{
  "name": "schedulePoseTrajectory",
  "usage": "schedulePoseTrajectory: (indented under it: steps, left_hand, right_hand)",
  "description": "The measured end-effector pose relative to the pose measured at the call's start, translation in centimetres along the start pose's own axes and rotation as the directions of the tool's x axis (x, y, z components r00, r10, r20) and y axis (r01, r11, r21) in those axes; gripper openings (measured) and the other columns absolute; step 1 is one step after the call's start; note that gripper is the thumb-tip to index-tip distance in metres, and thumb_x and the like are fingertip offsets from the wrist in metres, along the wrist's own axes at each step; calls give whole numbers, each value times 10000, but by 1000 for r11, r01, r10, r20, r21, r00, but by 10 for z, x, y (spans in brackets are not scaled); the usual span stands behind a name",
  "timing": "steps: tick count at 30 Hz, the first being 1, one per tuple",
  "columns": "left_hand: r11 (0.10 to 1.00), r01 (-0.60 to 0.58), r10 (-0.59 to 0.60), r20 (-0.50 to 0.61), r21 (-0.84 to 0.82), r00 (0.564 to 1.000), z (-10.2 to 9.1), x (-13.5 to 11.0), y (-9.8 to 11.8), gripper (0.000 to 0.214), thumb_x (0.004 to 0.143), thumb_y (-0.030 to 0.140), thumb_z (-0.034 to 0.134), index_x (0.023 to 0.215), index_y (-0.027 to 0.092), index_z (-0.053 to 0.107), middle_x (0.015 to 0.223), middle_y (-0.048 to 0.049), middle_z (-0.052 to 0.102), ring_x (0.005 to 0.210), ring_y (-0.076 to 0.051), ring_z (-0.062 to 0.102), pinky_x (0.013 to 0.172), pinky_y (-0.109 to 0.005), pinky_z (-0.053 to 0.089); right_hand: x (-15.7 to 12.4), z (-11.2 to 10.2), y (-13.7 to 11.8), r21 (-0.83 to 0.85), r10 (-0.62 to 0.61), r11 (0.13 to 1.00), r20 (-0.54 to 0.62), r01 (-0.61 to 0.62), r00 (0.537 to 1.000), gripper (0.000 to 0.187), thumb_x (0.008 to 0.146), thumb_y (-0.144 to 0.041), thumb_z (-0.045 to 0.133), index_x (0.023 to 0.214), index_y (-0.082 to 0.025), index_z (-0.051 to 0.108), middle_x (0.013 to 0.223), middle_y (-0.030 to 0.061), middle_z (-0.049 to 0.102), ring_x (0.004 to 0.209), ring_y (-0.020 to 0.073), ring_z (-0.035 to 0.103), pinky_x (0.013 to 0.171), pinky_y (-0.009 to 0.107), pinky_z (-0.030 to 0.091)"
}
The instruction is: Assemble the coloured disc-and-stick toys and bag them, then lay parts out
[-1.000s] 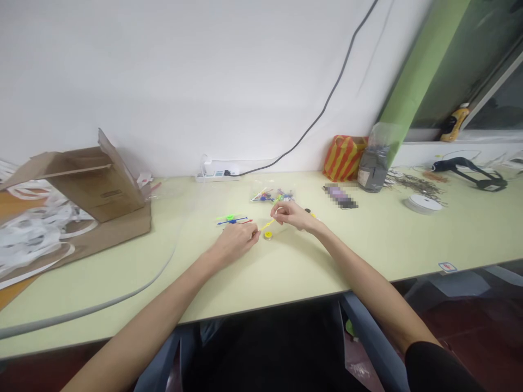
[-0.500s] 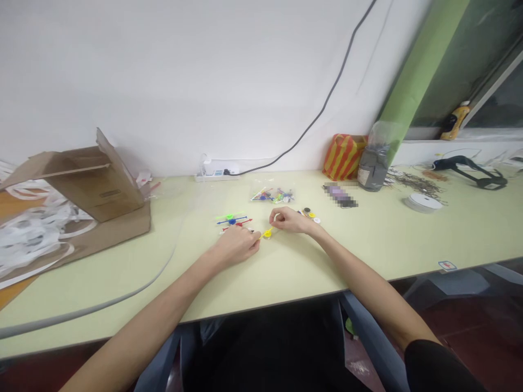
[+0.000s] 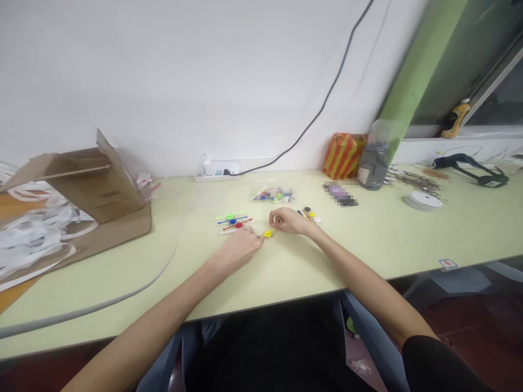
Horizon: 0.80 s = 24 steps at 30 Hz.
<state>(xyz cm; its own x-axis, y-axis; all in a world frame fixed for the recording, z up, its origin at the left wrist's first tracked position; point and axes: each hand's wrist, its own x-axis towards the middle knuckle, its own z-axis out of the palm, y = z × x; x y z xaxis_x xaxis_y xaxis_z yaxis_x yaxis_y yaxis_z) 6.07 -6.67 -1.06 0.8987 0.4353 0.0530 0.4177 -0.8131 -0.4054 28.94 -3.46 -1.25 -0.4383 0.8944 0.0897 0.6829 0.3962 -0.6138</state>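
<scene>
A small yellow round spinner piece (image 3: 267, 234) sits on the table between my hands. At its left edge are the closed fingertips of my left hand (image 3: 244, 243), which appear to pinch it. My right hand (image 3: 288, 220) is closed in a pinch just above and right of that piece; what its fingers hold, if anything, is hidden. Beside my left hand lie a green arrow spinner (image 3: 230, 216), a blue one (image 3: 232, 221) and a red one (image 3: 238, 225). A white one (image 3: 227, 232) is partly covered by my left hand. Black, yellow and white round pieces (image 3: 312, 215) lie behind my right wrist.
A clear bag of colourful spinner parts (image 3: 273, 194) lies behind my hands. Left stand an open cardboard box (image 3: 102, 190) and white strips (image 3: 36, 234); a grey cable (image 3: 134, 291) crosses the table. A power strip (image 3: 218, 171), striped bag (image 3: 341, 157) and white spool (image 3: 424, 201) are farther out.
The yellow arrow that stretched between both hands across the round piece no longer shows. My left hand has shifted slightly right, uncovering more of the red and white spinners.
</scene>
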Motion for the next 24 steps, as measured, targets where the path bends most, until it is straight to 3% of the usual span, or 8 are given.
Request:
schedulePoseTrajectory:
  steps: [5,9,15,18,21,24]
  left_hand:
    - [1000,2,-2,-13,-15,1000,-5,-1,-1,181,919,94,478,904,111,657,725,-137,669,739,-276,655,632,-355,406]
    - [996,35,-40,-60,-82,997,-4,-1,-3,234,968,194,457,845,126,644,725,-139,665,741,-273,655,651,-358,427]
    - [974,94,-126,-147,-205,981,-3,1,-8,231,974,234,452,825,166,616,734,-97,656,738,-241,641,722,-361,460]
    - [954,174,-228,-210,-245,951,-8,-2,-22,235,998,241,411,901,173,614,813,-87,664,795,-232,631,762,-360,465]
    - [915,297,-371,-276,-274,887,-8,-9,-43,236,982,173,389,1081,171,603,985,-107,657,947,-253,612,798,-372,463]
    - [884,377,-446,-259,-275,857,0,-18,-65,377,901,54,382,1198,163,588,1103,-144,613,1006,-279,583,819,-399,464]
  right_hand:
    - [0,0,3,12,-10,1000,-16,10,1000,76,838,-147,589,845,-148,665,636,-18,584,556,102,480,572,219,322]
    - [-2,-1,5,106,-25,994,45,20,999,125,876,-193,560,872,-138,672,589,-30,563,532,111,475,560,225,334]
    - [-4,0,-4,211,-193,962,87,172,977,182,869,-287,630,898,-137,730,780,31,687,692,139,549,641,238,403]
    - [-4,0,-12,274,-237,942,141,192,961,183,845,-302,677,890,-138,745,814,43,721,712,146,578,672,248,434]
    - [-6,1,-19,307,-245,934,170,185,954,227,837,-352,714,899,-136,748,816,44,728,713,145,595,662,244,436]
    - [-7,2,-21,350,-274,916,199,193,941,277,804,-380,766,941,-141,743,860,47,729,759,154,619,691,248,456]
